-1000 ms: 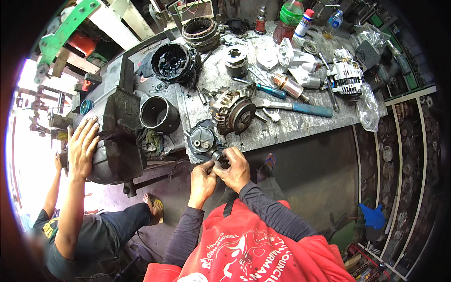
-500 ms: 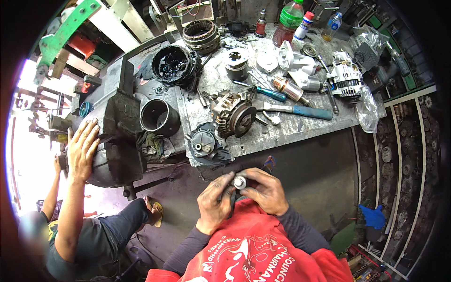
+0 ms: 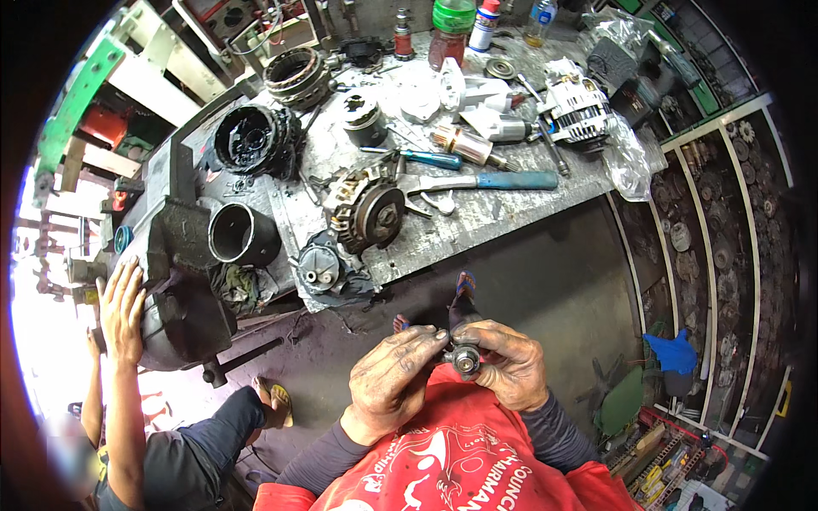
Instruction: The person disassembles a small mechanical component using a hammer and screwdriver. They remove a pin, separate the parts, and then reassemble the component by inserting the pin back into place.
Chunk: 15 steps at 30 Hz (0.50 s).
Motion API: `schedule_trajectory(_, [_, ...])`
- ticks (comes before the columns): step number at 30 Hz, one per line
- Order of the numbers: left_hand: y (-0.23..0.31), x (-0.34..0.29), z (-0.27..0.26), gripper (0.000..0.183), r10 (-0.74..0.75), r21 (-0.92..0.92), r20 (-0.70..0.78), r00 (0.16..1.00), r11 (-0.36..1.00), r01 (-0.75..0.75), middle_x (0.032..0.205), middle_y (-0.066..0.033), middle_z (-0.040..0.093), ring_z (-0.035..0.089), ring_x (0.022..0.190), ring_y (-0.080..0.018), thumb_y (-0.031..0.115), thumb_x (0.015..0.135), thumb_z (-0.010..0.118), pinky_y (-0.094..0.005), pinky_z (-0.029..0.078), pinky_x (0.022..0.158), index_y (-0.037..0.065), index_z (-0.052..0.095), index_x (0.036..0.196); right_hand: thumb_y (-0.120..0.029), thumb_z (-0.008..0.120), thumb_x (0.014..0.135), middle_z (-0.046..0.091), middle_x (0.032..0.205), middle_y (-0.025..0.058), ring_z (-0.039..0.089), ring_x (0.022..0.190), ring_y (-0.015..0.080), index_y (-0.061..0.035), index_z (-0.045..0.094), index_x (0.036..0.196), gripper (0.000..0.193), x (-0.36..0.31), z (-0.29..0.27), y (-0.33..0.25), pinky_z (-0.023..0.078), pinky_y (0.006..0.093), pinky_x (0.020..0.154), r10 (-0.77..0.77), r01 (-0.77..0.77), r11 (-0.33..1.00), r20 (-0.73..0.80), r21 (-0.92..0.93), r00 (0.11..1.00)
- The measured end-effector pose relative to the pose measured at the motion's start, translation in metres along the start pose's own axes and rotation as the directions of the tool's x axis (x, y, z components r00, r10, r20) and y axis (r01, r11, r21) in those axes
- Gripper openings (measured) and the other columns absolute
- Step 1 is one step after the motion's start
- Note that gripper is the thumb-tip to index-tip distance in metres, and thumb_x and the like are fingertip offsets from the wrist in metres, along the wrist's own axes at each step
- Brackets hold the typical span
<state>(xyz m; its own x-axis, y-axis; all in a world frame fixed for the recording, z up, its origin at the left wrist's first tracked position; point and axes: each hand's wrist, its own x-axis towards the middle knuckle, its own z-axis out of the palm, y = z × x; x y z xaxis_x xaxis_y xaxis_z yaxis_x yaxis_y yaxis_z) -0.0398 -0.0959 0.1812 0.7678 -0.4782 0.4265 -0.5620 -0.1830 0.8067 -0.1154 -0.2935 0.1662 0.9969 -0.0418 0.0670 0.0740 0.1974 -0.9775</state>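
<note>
Just in front of my red shirt, both my hands meet on a small round metal part (image 3: 466, 360), a dark ring with a brighter centre. My left hand (image 3: 396, 366) closes on it from the left, its fingertips pressed to the upper side. From the right, my right hand (image 3: 511, 364) pinches it between thumb and fingers. Much of the part is hidden by my fingers. Beyond my hands, on the metal workbench (image 3: 477, 223), lie an alternator (image 3: 366, 209) with a dark pulley, a blue-handled hammer (image 3: 511, 180) and a teal-handled screwdriver (image 3: 432, 159).
A co-worker's hand (image 3: 123, 311) rests on a large dark vise (image 3: 175, 307) at left. The bench also bears an open metal cylinder (image 3: 243, 236), a greasy black housing (image 3: 251, 140), a copper-banded armature (image 3: 464, 145) and a silver alternator (image 3: 573, 106). Parts shelves (image 3: 716, 247) stand at right.
My view has shifted, so the bench appears farther left. My hands have turned the small part; a dark ring shows where a bright silver end faced up before. The co-worker's hand stays on the vise.
</note>
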Motion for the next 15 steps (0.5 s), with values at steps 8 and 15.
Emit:
schedule_trajectory(8, [0.005,0.022,0.024,0.046,-0.107,-0.036,0.11,0.988,0.993,0.111,0.109,-0.0157,0.076,0.075,0.1,-0.0328,-0.006,0.077,0.078,-0.0396,0.06,0.088,0.0,0.072,0.122,-0.008,0.081,0.089,0.066,0.126,0.0141,0.065,0.115,0.021,0.0043,0.065,0.132,0.048,-0.003,-0.027,-0.006,0.054,0.0344,0.1,0.068,-0.065,0.997,-0.078,0.04,0.995])
schedule_trajectory(15, [-0.007,0.053,0.065,0.043,-0.634,-0.64,0.596,0.492,-0.005,0.769,0.102,-0.0117,0.076,0.072,0.085,-0.0176,0.012,0.097,0.073,-0.0281,0.059,0.073,-0.007,0.062,0.133,-0.02,0.077,0.098,0.063,0.116,0.0075,0.064,0.099,0.0122,0.0066,0.063,0.128,0.042,0.028,-0.071,-0.003,0.054,0.0254,0.083,0.177,-0.183,0.983,-0.216,-0.006,0.96])
